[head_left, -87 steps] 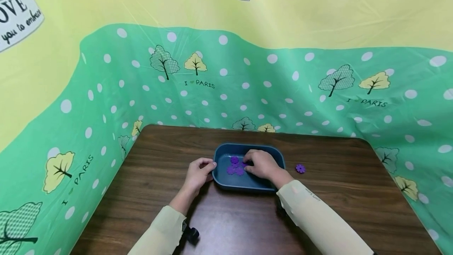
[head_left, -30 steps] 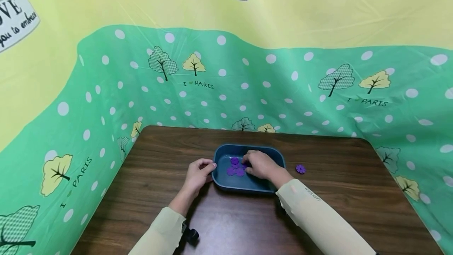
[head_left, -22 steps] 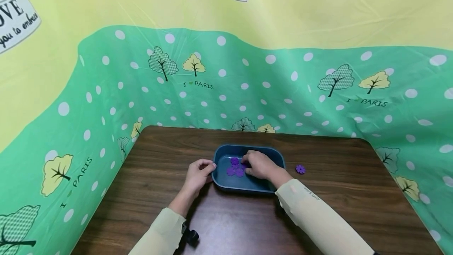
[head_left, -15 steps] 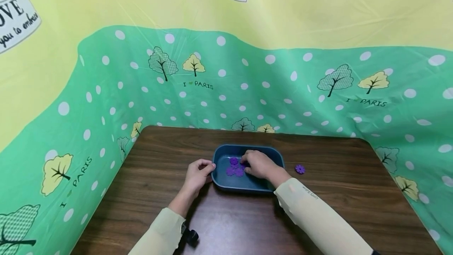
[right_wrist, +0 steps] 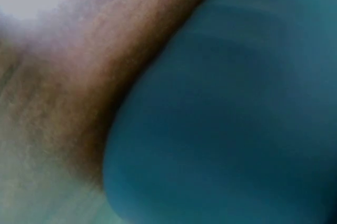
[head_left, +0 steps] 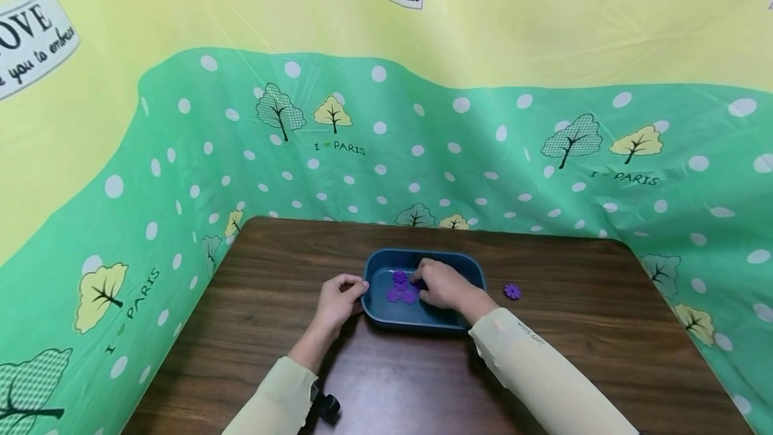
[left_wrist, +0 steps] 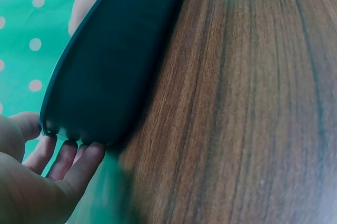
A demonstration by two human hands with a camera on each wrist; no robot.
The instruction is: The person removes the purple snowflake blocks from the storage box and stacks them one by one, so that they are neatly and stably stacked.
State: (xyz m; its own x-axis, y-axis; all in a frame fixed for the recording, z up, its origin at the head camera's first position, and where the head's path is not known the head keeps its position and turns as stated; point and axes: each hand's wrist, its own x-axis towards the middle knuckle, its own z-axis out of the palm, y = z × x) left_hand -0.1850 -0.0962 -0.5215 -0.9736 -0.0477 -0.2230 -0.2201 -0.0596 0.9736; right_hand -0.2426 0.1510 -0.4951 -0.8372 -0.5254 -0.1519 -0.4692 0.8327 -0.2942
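My left hand (head_left: 337,297) grips the left end of a dark blue tray (head_left: 417,325). In the left wrist view, its thumb is at the tray's rim and its fingers lie against the outer wall (left_wrist: 113,60). Several purple flower-shaped discs (head_left: 400,278) lie grouped on the tray floor. My right hand (head_left: 445,285) reaches in over the right side, finger and thumb bent around a purple disc at the group's right edge, mostly covered by the hand. Blurred tray wall (right_wrist: 221,113) and forearm fill the right wrist view.
One more purple flower-shaped disc (head_left: 512,291) lies on the brown wooden table (head_left: 580,327), right of the tray. Green and yellow printed cloth (head_left: 459,146) hangs behind the table and along its sides. A small black device (head_left: 328,407) sits at the left wrist.
Both hands, the tray and the discs hold nearly the same places throughout. The head view has shifted slightly.
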